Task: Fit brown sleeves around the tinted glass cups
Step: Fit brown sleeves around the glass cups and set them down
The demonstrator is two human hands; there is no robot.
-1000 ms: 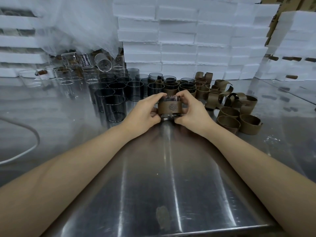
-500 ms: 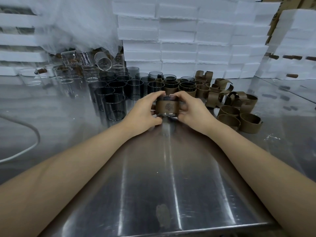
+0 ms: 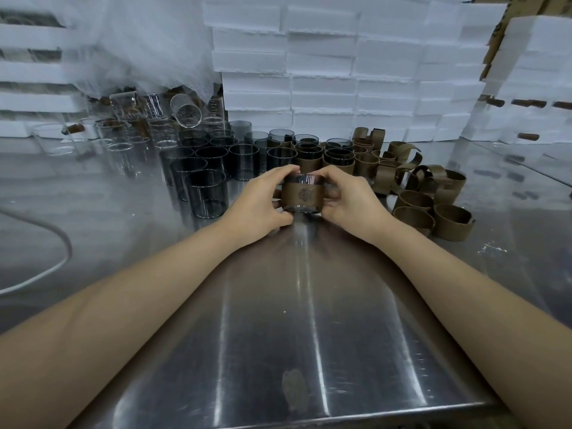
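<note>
Cup (image 3: pixel 305 209) is edging toward 12 o'clock, left hand (image 3: pixel 257 205) and right hand (image 3: pixel 351 201) pinching its sleeve (image 3: pixel 302 195) at 9 and 3; glass likely slick, brittle, sleeve giving surer grip.

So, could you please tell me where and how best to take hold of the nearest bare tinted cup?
Grip the nearest bare tinted cup around its upper wall from its near left side: it stands upright with open table there, other cups crowd behind, and the left hand, holding the sleeved cup, is at its right.
</note>
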